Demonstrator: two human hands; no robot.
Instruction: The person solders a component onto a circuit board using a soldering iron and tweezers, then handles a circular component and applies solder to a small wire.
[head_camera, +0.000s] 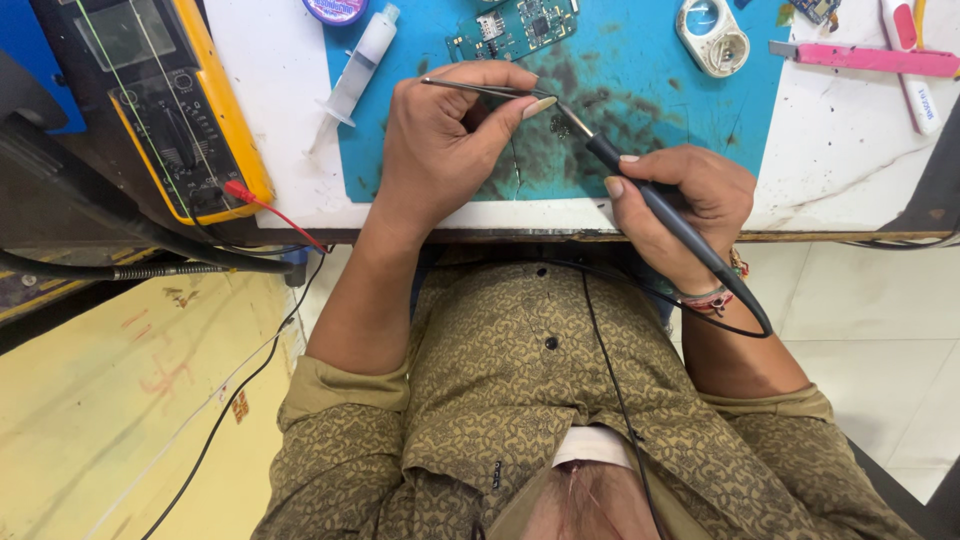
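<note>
Looking down from the head camera, I see a white workbench with a blue work mat across its far middle, its surface blotched dark where the work is done. At far left a yellow multimeter lies with a red probe lead plugged in, set aside but near. A clear syringe rests at the mat's left edge; a green circuit board lies on the far part of the mat, a small round metal part to its right, and a pink utility knife at far right.

My left hand is closed on thin metal tweezers, thumb and forefinger pinching the arms; the tips run rightward. My right hand is wrapped pen-style around a black soldering iron, its cord trailing toward my body. Iron tip and tweezer tips meet over the mat's near centre, apparently so that one tool steadies while the other heats. Whatever sits at that meeting point is too small for me to make out.
</note>
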